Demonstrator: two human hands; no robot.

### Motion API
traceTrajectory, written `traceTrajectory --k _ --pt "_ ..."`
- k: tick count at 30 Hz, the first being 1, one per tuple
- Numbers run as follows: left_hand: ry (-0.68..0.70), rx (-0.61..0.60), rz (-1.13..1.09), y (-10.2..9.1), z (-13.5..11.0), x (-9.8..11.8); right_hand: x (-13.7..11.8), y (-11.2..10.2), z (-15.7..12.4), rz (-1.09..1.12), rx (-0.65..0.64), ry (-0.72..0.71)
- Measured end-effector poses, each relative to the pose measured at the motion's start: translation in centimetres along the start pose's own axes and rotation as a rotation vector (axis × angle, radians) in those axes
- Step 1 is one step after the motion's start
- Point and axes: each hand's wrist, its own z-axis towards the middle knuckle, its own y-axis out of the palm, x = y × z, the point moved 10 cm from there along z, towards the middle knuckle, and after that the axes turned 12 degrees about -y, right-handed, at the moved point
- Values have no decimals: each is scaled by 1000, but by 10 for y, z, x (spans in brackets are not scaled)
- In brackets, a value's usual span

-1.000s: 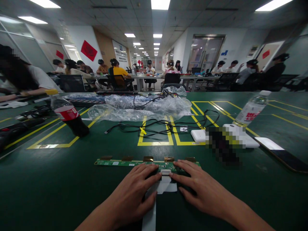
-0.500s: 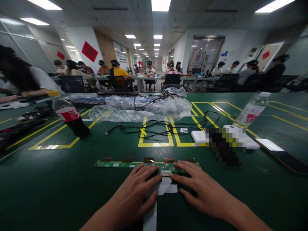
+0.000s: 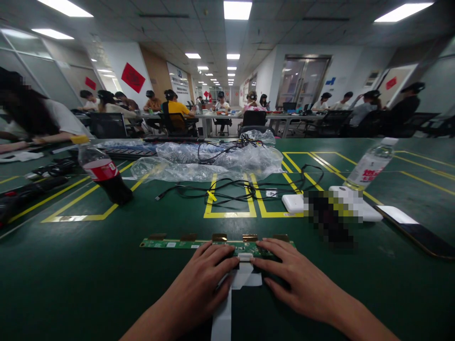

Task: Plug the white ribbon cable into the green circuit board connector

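A long, narrow green circuit board point(image 3: 170, 244) lies across the table before me, with several copper-brown tabs along its far edge. At its middle is a white connector point(image 3: 245, 256), and a flat white ribbon cable point(image 3: 222, 315) runs from there toward me. My left hand point(image 3: 202, 277) rests with fingers stretched over the board, its index fingertip at the connector's left end and its thumb beside the cable. On the other side my right hand point(image 3: 296, 274) is spread, index fingertip at the connector's right end, other fingers on the board. Whether the cable is fully seated cannot be seen.
Black cables point(image 3: 227, 189) lie beyond the board, with crumpled clear plastic wrap point(image 3: 213, 158) behind. A cola bottle point(image 3: 106, 175) stands left. To the right are a clear bottle point(image 3: 371, 163), white box-like items point(image 3: 293, 203) and a phone point(image 3: 415, 232). A co-worker point(image 3: 64, 116) sits at far left.
My left thumb has shifted slightly up and in toward my index finger, beside the ribbon cable. The right hand and the board look almost unchanged.
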Motion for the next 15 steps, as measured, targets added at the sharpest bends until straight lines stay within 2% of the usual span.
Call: traceTrajectory --k 15 --pt "11 27 -3 3 -1 -1 -1 0 0 -12 -11 -12"
